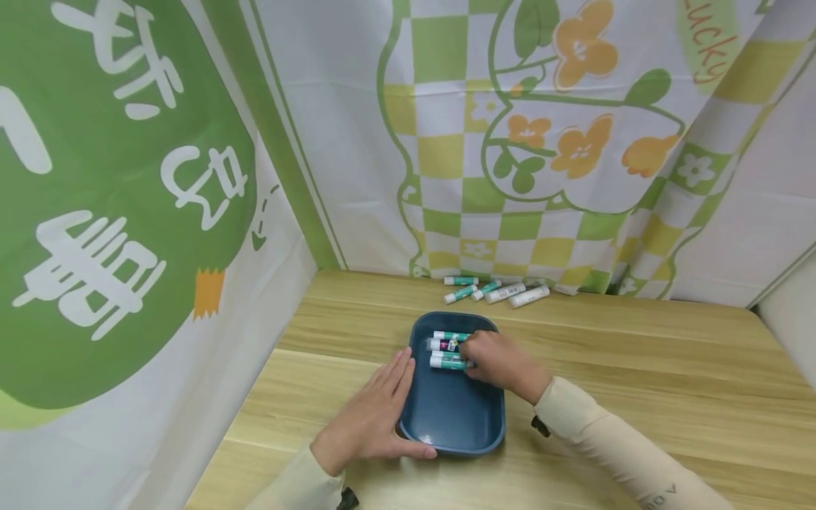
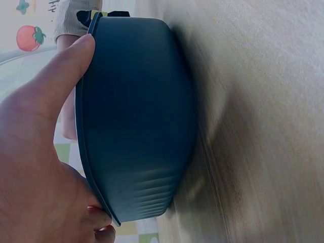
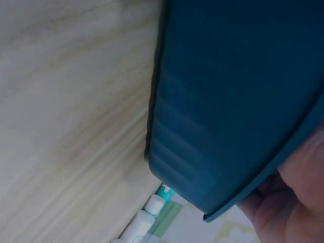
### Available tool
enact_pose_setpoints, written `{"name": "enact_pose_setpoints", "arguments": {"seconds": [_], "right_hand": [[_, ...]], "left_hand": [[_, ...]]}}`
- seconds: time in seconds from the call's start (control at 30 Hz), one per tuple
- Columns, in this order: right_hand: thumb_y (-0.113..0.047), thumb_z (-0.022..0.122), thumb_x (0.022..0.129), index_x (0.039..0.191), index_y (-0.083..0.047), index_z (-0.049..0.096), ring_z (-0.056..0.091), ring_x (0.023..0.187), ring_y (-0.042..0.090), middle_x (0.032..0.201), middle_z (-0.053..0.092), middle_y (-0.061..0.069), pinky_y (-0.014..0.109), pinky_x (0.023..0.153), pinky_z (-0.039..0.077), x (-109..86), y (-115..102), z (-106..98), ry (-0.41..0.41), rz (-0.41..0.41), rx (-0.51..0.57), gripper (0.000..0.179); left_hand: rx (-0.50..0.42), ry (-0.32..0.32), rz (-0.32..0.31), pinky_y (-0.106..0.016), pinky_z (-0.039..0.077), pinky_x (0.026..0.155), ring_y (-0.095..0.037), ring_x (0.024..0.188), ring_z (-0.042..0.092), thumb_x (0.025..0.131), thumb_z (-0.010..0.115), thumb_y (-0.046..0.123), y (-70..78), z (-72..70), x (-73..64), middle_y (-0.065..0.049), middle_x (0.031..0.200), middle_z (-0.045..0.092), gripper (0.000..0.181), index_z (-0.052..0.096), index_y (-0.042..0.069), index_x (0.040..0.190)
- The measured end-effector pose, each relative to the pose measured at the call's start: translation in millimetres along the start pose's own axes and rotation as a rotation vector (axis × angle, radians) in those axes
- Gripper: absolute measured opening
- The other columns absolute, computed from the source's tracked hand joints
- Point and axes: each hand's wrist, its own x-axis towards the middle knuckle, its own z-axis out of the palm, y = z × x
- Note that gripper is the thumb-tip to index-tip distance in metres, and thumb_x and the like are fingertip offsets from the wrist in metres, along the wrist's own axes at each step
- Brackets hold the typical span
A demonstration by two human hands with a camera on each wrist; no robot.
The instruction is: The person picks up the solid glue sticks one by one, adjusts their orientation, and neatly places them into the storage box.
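A dark blue plastic box (image 1: 449, 418) with rounded corners stands on the table. My left hand (image 1: 372, 414) rests along its left rim, fingers straight, thumb over the near corner; the left wrist view shows the thumb on the rim of the box (image 2: 136, 111). Inside, at the far end, several glue sticks lie side by side, among them a teal-and-white glue stick (image 1: 446, 363) and one with a dark label (image 1: 443, 346). My right hand (image 1: 500, 361) reaches over the right rim, its curled fingers pinching the right end of the nearest teal glue stick. Those fingers hide the sticks' right ends.
Behind the box, near the table's back edge, lie several more glue sticks, such as a teal one (image 1: 460, 295) and a white one (image 1: 529, 296). A patterned curtain (image 1: 440, 142) hangs at the back. The wooden table (image 1: 637, 368) extends to the right.
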Motion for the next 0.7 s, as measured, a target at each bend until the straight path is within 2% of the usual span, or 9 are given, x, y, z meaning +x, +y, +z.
{"name": "enact_pose_setpoints", "arguments": {"seconds": [0.27,0.47,0.7], "right_hand": [[-0.015,0.090,0.084,0.086,-0.011,0.074,0.063,0.071,0.016,0.076,0.069,0.000,0.035,0.063,0.057,2.2,-7.5,2.3,-0.023,0.070,-0.097,0.017],[-0.019,0.090,0.085,0.086,-0.011,0.074,0.066,0.072,0.016,0.078,0.072,0.001,0.035,0.065,0.060,5.7,-12.7,6.1,-0.062,0.126,-0.169,0.018],[-0.022,0.092,0.083,0.084,-0.011,0.073,0.068,0.072,0.018,0.076,0.071,0.002,0.036,0.065,0.060,5.8,-12.7,5.4,-0.046,0.130,-0.179,0.022]], "left_hand": [[-0.009,0.009,0.008,-0.051,0.024,0.134,-0.035,0.167,0.009,0.078,0.062,0.090,1.0,-0.6,0.1,-0.018,0.179,0.002,0.137,0.011,0.001,0.169],[-0.013,0.009,0.007,-0.051,0.024,0.134,-0.035,0.167,0.010,0.078,0.063,0.090,1.9,-0.3,-0.4,-0.018,0.179,0.003,0.138,0.011,0.000,0.169],[-0.002,0.008,0.003,-0.051,0.023,0.134,-0.034,0.167,0.009,0.077,0.062,0.092,1.1,0.2,0.2,-0.018,0.179,0.002,0.139,0.011,-0.001,0.168]]}}
